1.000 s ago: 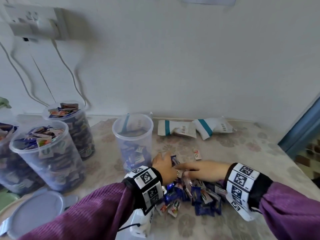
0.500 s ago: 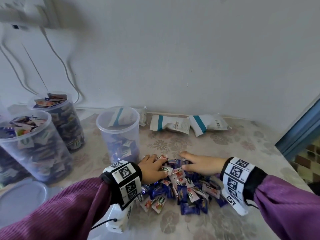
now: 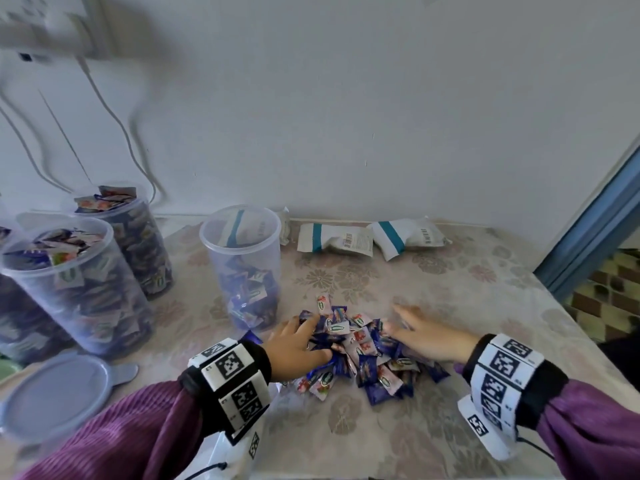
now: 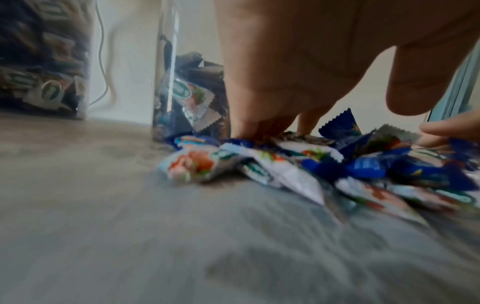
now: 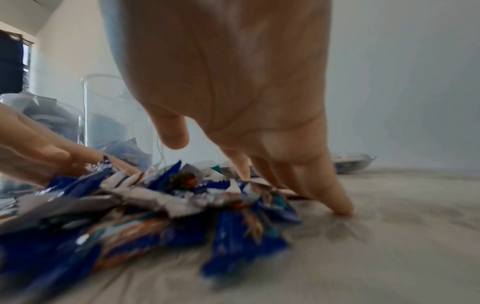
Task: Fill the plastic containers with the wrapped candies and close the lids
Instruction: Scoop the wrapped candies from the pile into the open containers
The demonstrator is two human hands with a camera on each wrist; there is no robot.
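Note:
A pile of wrapped candies point(image 3: 360, 355), blue and white, lies on the flowered tablecloth point(image 3: 450, 289) in front of me. My left hand point(image 3: 304, 332) rests on the pile's left side, its fingers point(image 4: 259, 123) pointing down into the wrappers and its thumb held apart. My right hand point(image 3: 412, 327) lies on the pile's right side, straight fingers point(image 5: 335, 203) touching the cloth. Neither hand holds a candy. Just behind my left hand stands a clear open container point(image 3: 242, 258), partly filled.
Two candy-filled containers point(image 3: 69, 289) point(image 3: 138, 251) without lids stand at the left. A grey lid point(image 3: 52, 396) lies at the front left. At the back by the wall lie two white-and-teal bags point(image 3: 334, 239) point(image 3: 405, 235). The table's edge runs along the right.
My hands were together at the far end of the pile. They have drawn apart and now lie on either side of it, with the candies bunched between them.

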